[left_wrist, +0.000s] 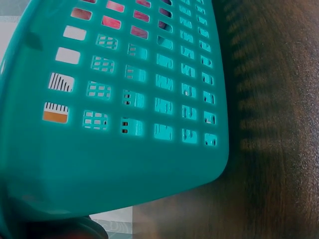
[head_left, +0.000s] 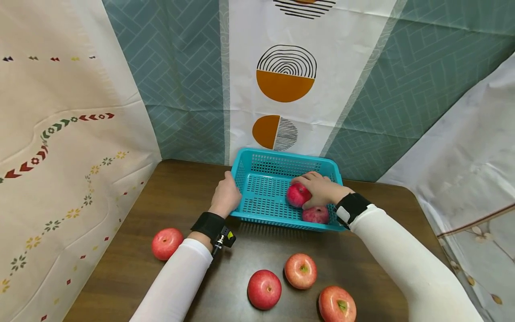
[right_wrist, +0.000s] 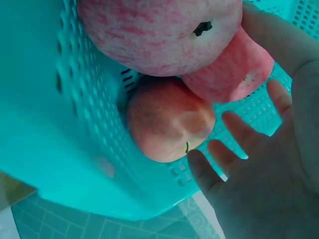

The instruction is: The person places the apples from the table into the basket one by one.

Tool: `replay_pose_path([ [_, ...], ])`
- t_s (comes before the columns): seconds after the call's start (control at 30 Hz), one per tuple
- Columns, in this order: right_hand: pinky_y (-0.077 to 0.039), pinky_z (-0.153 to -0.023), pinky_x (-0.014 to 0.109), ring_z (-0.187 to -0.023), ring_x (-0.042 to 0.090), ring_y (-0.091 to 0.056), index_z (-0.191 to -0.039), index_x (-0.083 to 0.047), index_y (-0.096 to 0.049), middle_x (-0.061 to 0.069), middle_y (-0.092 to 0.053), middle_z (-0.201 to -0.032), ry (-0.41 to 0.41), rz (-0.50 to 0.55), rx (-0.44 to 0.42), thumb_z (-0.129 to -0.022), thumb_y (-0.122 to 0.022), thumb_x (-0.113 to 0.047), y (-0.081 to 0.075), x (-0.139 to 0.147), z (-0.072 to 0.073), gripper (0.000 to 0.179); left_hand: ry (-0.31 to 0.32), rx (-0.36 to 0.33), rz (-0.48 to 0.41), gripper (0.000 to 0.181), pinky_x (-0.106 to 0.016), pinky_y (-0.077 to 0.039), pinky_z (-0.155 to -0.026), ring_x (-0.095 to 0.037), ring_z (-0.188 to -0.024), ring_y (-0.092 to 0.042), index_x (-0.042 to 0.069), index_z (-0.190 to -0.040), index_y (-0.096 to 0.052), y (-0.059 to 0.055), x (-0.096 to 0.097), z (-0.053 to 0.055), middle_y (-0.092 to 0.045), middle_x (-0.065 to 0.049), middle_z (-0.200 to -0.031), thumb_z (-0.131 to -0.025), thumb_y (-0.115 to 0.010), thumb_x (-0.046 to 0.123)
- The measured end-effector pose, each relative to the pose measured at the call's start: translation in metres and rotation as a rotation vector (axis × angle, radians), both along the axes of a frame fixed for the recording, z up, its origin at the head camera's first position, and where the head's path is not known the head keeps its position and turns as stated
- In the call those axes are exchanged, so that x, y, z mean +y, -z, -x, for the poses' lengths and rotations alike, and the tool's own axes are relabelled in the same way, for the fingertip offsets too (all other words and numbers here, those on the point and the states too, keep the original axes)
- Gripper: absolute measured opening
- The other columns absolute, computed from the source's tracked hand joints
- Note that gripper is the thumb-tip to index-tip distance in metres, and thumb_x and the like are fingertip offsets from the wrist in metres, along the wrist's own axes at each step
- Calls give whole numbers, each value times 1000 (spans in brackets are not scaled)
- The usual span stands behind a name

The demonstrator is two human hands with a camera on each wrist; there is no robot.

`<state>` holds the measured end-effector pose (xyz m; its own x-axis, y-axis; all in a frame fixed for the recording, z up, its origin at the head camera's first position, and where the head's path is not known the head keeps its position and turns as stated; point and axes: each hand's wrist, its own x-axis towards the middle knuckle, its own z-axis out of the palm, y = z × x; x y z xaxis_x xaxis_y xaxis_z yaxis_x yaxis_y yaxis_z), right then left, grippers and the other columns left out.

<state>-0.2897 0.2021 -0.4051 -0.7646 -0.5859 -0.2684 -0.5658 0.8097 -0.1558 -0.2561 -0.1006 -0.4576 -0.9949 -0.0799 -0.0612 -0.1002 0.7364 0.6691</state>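
A turquoise plastic basket (head_left: 261, 219) with slotted walls stands at the back of the table. My left hand (head_left: 226, 195) grips its left rim; the left wrist view shows the basket's outer wall (left_wrist: 109, 164) close up. My right hand (head_left: 322, 190) reaches inside at the right end, fingers spread beside a red apple (head_left: 297, 195). A second apple (head_left: 315, 215) lies by the front wall, under that hand. In the right wrist view, the fingers are loosely extended near another apple (right_wrist: 169, 119) with a stem, and three apples show in the basket.
On the dark wooden table, a red apple (head_left: 166, 243) lies beside my left forearm. Nearer me are a dark red apple (head_left: 264, 289), a lighter apple (head_left: 300, 271) and another apple (head_left: 337, 305). A patterned curtain (head_left: 193, 89) hangs right behind the basket.
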Motion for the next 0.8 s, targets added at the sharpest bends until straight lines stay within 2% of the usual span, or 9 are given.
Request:
replay_pose_path([
  [0.23, -31, -98, 73, -138, 44, -20, -148, -18, -42, 21, -32, -152, 38, 82, -41, -82, -80, -32, -6, 10, -10, 77, 6, 10, -1, 52, -45, -56, -64, -28, -79, -64, -5, -143, -25, 1, 0, 0, -62, -23, -105, -99, -51, 7],
  [0.53, -32, -99, 72, -135, 47, -25, -150, -13, -40, 22, -34, -152, 4, 164, -34, -86, -77, -34, -9, 25, -20, 76, 6, 22, 3, 48, -44, -55, -62, -29, -78, -63, -4, -139, -28, 4, -1, 2, -61, -24, -104, -99, -51, 8],
  [0.8, -33, -101, 70, -137, 46, -23, -152, -17, -39, 22, -28, -155, 59, 208, -34, -90, -72, -40, -13, 39, -38, 74, 7, 8, -7, 49, -45, -55, -65, -29, -80, -64, -4, -141, -27, 2, -1, 2, -61, -23, -106, -100, -51, 8],
])
